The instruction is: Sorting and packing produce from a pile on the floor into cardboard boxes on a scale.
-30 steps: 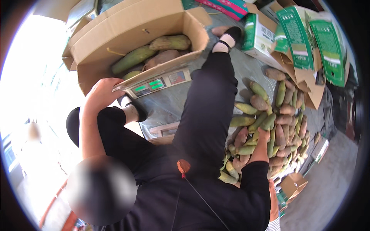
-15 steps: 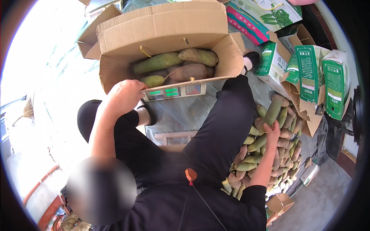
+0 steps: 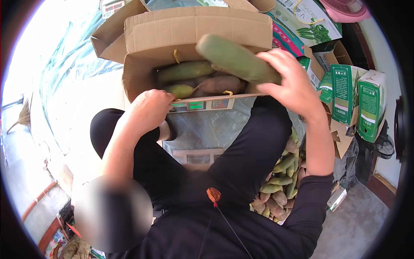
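one long green fruit [image 3: 236, 58], upper centre of frame, held over the open cardboard box [image 3: 196, 30]. right hand [image 3: 293, 82] curled round its right end, fingers wrapped and thumb under, a full grasp. three more fruits counted lying in the box: a green one [image 3: 185, 70], a smaller yellow-green one [image 3: 179, 90], a brownish one [image 3: 220, 84]; others below may be hidden. box sits on a scale with a lit display strip [image 3: 202, 104] along the near edge. left hand [image 3: 148, 110], centre-left, fingers folded loosely, resting against the box's lower left front edge by the display; cannot tell if it grips anything. right of centre and lower, a heap of green and brown fruits [image 3: 280, 185] on the ground, too many to count, partly hidden by the dark trouser leg [image 3: 250, 146]. upper right: several green-and-white printed cartons [image 3: 345, 95], at least four. straw broom [image 3: 23, 116] at far left edge.
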Available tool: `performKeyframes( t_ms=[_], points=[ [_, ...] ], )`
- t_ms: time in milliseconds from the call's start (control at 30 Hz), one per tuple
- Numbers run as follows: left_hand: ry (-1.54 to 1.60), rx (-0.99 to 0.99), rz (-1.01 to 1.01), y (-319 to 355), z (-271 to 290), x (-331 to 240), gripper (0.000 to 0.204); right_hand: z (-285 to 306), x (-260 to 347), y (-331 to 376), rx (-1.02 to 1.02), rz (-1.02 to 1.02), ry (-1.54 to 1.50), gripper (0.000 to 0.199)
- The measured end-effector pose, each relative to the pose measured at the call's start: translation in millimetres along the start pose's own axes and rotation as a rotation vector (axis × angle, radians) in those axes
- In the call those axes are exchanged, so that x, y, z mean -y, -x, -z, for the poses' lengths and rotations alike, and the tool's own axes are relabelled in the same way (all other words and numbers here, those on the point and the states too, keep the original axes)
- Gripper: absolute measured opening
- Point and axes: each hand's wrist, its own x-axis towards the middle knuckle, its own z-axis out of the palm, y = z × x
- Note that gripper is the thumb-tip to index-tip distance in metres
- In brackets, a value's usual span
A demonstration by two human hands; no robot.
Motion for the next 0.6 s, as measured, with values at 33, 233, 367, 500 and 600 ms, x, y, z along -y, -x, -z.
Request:
performKeyframes(
  t_ms=[33,233,367,500,600],
  points=[
    [0.006,0.002,0.0,-1,0,0,0.023,-7,7,-13,0.093,0.036,0.061,0.047],
    [-0.057,0.006,-0.047,-4,1,1,0.023,-81,28,-67,0.351,0.082,0.18,0.05],
    [0.003,-0.041,-0.033,-6,-1,3,0.027,-113,15,-76,0.231,0.133,-0.012,0.054],
    [0.05,-0.008,-0.009,-2,5,-1,0.03,-71,13,-50,0.231,-0.087,-0.339,0.045],
    [0.084,0.037,0.019,-4,7,-5,0.03,-38,-11,-1,-0.031,-0.135,-0.489,0.037]
  ],
)
